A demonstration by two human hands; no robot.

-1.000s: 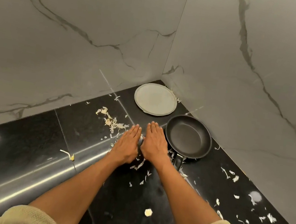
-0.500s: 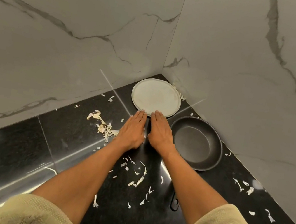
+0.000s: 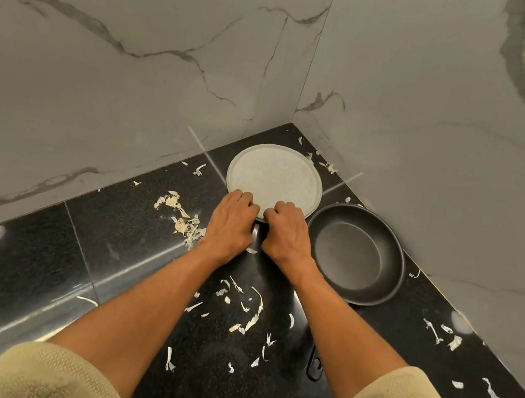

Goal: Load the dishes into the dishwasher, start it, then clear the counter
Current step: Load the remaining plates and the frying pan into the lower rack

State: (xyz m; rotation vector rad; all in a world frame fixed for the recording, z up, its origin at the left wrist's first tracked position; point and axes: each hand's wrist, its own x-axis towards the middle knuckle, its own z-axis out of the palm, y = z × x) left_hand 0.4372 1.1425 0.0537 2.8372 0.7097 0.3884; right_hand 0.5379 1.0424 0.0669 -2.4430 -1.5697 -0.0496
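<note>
The round, pale grey plate [image 3: 275, 175] lies flat just beyond the left hand [image 3: 231, 225] and right hand [image 3: 288, 235], both gripping its near rim with curled fingers that hide the edge.

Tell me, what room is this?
Probably a kitchen: a plate and a pan sit on a black counter strewn with peelings, in a corner of marble walls.
</note>
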